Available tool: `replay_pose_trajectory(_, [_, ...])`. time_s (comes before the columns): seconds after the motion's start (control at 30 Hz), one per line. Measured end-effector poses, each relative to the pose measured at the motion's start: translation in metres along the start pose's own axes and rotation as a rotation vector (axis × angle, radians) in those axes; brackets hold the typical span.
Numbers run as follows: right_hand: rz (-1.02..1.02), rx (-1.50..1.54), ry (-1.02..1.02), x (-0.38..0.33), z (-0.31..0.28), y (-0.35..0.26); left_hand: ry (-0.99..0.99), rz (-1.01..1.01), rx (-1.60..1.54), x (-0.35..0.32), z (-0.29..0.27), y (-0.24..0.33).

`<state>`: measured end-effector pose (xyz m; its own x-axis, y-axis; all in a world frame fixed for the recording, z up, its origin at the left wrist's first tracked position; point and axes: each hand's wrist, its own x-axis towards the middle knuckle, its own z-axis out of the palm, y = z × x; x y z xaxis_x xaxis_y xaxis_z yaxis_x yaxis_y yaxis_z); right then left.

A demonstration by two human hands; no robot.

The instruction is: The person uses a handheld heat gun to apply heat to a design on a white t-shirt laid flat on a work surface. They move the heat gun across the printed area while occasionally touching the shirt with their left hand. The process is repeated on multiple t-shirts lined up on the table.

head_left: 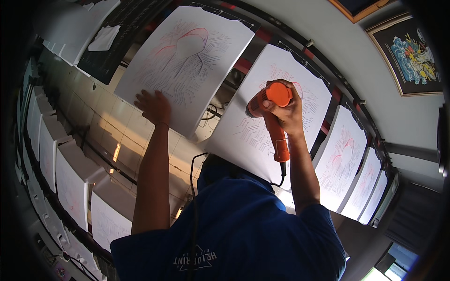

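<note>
Paper sheet [187, 61], white and smooth with fine purple and red line print, lies flat on a slanted board; the left hand [153, 107] presses its lower edge, fingers [140, 99] spread wide and flat. Just beyond the right hand [283, 112] lies a second printed sheet [243, 136]. That hand's fingers wrap tight round an orange plastic heat gun [274, 119], its black cord [197, 173] hanging below. More printed sheets [344, 164] line the rack.

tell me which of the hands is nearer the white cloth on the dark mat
Left. The left hand lies flat on a printed sheet below and to the right of the white cloth. The right hand grips an orange heat gun much farther right.
</note>
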<state>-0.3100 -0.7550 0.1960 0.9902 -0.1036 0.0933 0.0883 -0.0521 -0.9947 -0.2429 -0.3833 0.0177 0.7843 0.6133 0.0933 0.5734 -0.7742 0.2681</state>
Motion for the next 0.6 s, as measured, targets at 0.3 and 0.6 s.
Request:
replay_pose_trajectory(0.3, [0.042, -0.051, -0.150, -0.009, 0.011, -0.006, -0.019, -0.012, -0.033, -0.001, -0.001, -0.001])
replay_pose_trajectory(0.6, [0.154, 0.058, -0.248, -0.044, 0.029, -0.019, -0.020, -0.007, -0.002, -0.001, 0.000, 0.000])
